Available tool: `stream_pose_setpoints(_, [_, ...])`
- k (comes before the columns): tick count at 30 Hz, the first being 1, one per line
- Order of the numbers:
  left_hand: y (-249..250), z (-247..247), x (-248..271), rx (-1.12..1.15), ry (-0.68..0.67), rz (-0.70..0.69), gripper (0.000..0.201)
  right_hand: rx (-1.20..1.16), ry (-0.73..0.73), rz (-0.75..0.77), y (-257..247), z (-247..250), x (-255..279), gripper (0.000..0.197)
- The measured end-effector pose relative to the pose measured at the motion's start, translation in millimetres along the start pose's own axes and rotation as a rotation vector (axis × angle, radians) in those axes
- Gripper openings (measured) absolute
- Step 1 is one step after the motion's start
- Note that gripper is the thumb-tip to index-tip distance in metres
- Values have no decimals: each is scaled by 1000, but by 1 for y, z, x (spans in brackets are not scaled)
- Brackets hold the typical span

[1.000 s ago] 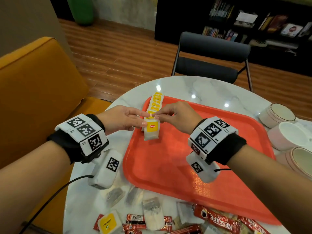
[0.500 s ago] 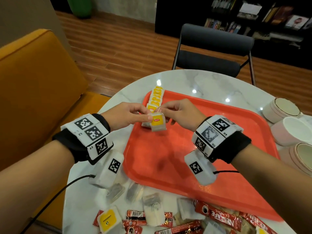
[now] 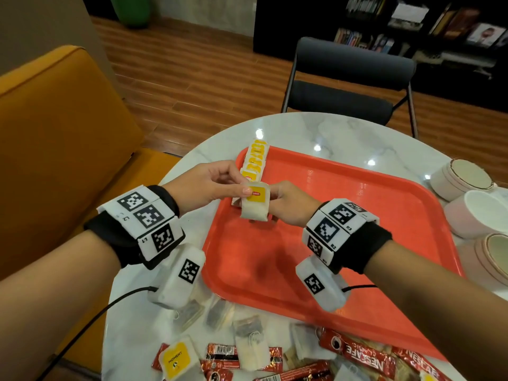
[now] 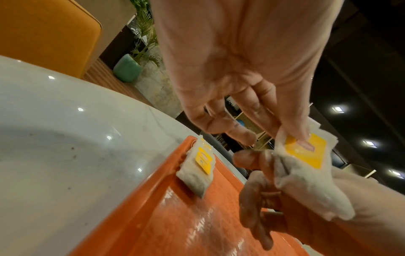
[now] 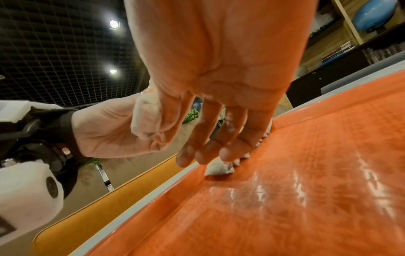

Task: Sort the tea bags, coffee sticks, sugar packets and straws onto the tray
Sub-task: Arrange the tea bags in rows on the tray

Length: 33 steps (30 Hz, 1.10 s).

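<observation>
Both hands' grip pinches one tea bag (image 3: 254, 205) above the tray (image 3: 343, 243).

We cannot see the right hand's (image 3: 286, 206) fingertips in the head view; the held tea bag (image 3: 255, 204) covers them. The coffee sticks (image 3: 360, 361) run off the bottom edge, their print only partly readable. From the right wrist, fingers (image 5: 210, 138) hide most of the tea bag row (image 5: 219, 168). The cups (image 3: 475, 213) are cropped at the right.
</observation>
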<state>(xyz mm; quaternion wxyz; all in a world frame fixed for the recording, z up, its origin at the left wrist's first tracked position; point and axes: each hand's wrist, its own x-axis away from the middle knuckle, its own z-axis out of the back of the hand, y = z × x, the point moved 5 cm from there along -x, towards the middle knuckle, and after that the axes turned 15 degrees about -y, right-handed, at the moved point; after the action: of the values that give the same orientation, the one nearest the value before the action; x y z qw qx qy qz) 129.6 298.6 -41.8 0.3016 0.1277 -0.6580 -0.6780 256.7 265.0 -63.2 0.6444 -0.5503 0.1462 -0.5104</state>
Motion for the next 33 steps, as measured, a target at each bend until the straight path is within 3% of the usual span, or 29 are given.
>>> stream_pose_setpoints(3, [-6,4,0,17,53,31,14,61,-42,-44,1,-2,1,15])
stream_pose_setpoints(7, [-24,10,-1,-71,104,126,16,63,-43,-106,3,3,1,30])
stream_pose_setpoints(12, [-34,8,-4,-232,85,197,15,-133,-7,-131,-2,6,0,16])
stream_pose_setpoints(19, [-37,7,-9,-354,76,258,17,54,35,-154,4,8,-16,6])
stream_pose_setpoints(23, [-38,8,-12,-503,80,297,16,140,94,-187,8,9,-26,18])
stream_pose_setpoints(28, [-36,17,-14,-637,156,295,19,209,204,-199,7,16,-33,16])
stream_pose_setpoints(33, [-40,21,-15,-785,131,471,33,290,264,-236,7,22,-38,12])
